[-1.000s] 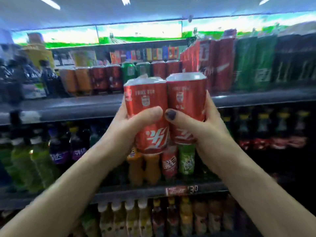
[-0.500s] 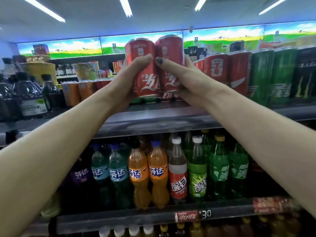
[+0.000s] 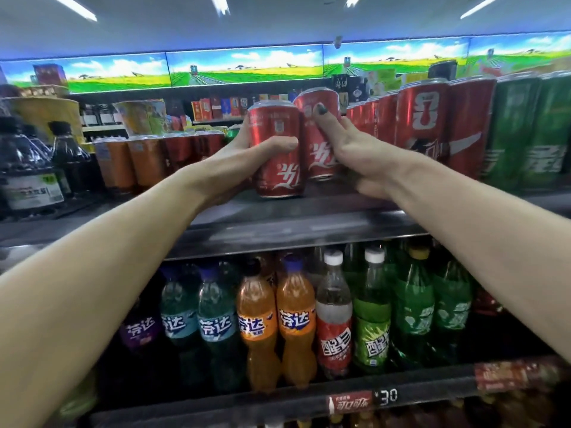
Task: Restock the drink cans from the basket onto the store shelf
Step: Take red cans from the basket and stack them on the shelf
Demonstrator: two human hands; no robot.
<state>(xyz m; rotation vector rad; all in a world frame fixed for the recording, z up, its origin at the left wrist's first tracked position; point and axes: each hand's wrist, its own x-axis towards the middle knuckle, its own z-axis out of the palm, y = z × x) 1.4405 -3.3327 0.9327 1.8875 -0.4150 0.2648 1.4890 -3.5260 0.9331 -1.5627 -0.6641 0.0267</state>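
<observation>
Two red drink cans are over the upper shelf (image 3: 293, 220). My left hand (image 3: 244, 162) grips the nearer red can (image 3: 278, 134), whose base is at the shelf surface. The second red can (image 3: 318, 156) stands a little further back and to the right, and my right hand (image 3: 361, 152) holds it with the thumb up its front and the fingers round its right side. Both cans are upright and side by side. The basket is out of view.
A row of red cans (image 3: 423, 118) and green cans (image 3: 531, 131) stands right of my hands. Orange and red cans (image 3: 136, 162) and dark bottles (image 3: 27, 168) stand to the left. Soda bottles (image 3: 296, 322) fill the lower shelf, above a price rail (image 3: 383, 396).
Both hands have lowered the two cans from above the shelf down to its surface and pushed them further in. The right can has gone slightly deeper than the left.
</observation>
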